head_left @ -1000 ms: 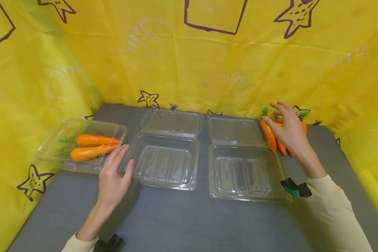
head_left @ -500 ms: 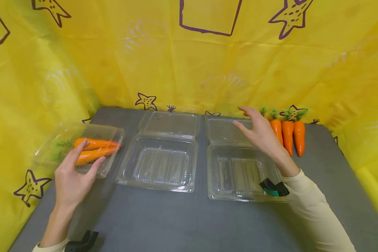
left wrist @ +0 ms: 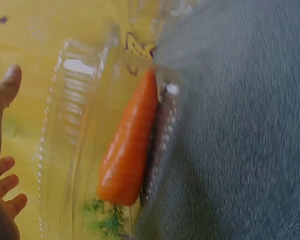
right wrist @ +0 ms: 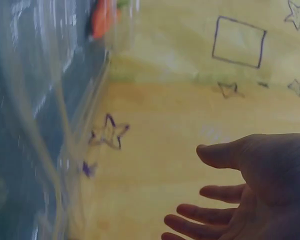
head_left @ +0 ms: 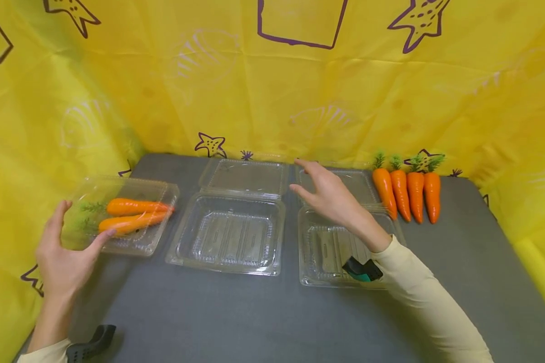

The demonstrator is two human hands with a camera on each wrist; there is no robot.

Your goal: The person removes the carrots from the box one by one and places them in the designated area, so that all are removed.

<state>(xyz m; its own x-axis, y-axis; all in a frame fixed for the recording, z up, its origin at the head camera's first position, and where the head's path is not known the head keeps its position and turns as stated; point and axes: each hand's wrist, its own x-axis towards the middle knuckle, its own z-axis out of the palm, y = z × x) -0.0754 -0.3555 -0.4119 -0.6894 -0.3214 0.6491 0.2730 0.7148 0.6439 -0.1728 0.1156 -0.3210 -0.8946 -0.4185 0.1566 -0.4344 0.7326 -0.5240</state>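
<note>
On the left lies a lidded clear plastic container (head_left: 151, 187) with two orange carrots (head_left: 136, 222) inside, green tops pointing left. My left hand (head_left: 65, 259) is at its near left corner, thumb and fingers spread and nothing held; in the left wrist view, a carrot (left wrist: 130, 145) shows through the plastic beside the fingers. My right hand (head_left: 330, 195) hovers over the right clear container (head_left: 318, 252), whose lid is folded back. Its fingers are extended and hold nothing. Between the hands, another clear container (head_left: 236, 237) lies with its lid laid back.
Several carrots (head_left: 400, 194) lie side by side at the back right, tops toward the yellow cloth (head_left: 272, 91). That cloth, printed with stars and fish, walls the grey table (head_left: 254, 317) at the back and sides.
My left hand has moved left, from the right end of the carrot container to its left corner. My right hand has moved left, away from the row of carrots, which is now uncovered.
</note>
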